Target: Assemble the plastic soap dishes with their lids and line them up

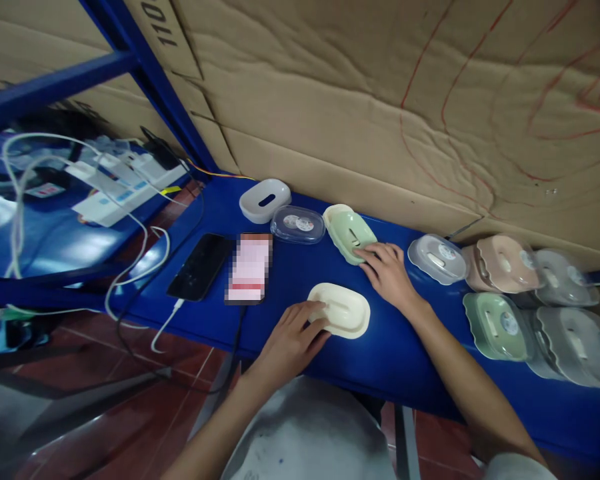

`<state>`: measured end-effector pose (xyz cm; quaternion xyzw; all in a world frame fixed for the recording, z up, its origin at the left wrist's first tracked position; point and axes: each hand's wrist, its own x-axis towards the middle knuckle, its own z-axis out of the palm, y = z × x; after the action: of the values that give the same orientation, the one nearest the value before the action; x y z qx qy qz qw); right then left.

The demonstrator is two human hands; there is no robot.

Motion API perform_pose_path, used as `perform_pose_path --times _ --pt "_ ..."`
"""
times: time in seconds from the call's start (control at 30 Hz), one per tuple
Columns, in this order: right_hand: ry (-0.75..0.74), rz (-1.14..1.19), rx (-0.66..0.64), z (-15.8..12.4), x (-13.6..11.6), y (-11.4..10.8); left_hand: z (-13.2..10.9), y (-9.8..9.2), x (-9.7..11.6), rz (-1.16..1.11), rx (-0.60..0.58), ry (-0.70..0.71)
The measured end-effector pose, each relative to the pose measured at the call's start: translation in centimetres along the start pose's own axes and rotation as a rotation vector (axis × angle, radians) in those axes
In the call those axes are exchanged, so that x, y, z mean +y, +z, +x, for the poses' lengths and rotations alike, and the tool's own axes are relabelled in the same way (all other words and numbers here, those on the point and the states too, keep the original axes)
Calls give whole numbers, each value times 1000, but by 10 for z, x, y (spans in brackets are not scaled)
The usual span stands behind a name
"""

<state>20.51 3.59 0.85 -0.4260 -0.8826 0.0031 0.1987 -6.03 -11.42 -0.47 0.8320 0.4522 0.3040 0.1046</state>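
A: Where are the hands?

B: The left hand (293, 337) lies on the near left end of a cream soap dish (341, 310), fingers spread flat over its rim and not closed round it; the right hand (387, 270) reaches past it, loosely curled fingertips touching the near edge of a green soap dish (351, 233); neither hand has a full grip.

A: And the dishes themselves?

B: Both sit on the blue table (300, 267); the cream one is near the front edge, the green one is just behind it and tilted.

A: What lies around them?

B: Left of the green dish there is a clear lid (298, 224) touching it, then a white slotted lid (265, 200); nearer the front lie a black phone (201, 267) on a white cable (163, 327) and a pink blurred-out object (249, 268); on the right there is a clear-lidded box (437, 259), a pink soap box (503, 263), a green lidded box (497, 327) and grey boxes (577, 343), all packed close together.

A: Does anything stand in the way?

B: The right forearm crosses the table between the cream dish and the green lidded box; a cardboard wall (380, 100) closes off the back; a power strip (125, 180) sits far left, well apart.
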Motion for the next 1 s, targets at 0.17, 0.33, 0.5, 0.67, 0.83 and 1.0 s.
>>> perform_pose_path --times 0.17,0.33,0.5,0.67,0.83,1.0 --pt "43 -51 15 -38 6 -17 5 1 -1 47 43 -53" --pt "105 -220 90 -30 -20 -31 5 6 -4 144 149 -200" --pt "6 -123 19 28 -38 -17 5 8 -5 163 162 -220" --pt "31 -69 -179 55 -37 2 4 6 -4 161 188 -236" --pt "-10 28 -225 -1 -41 -24 3 3 -9 122 196 -270" --pt "40 21 -195 -96 -38 -61 5 3 -10 115 190 -321"
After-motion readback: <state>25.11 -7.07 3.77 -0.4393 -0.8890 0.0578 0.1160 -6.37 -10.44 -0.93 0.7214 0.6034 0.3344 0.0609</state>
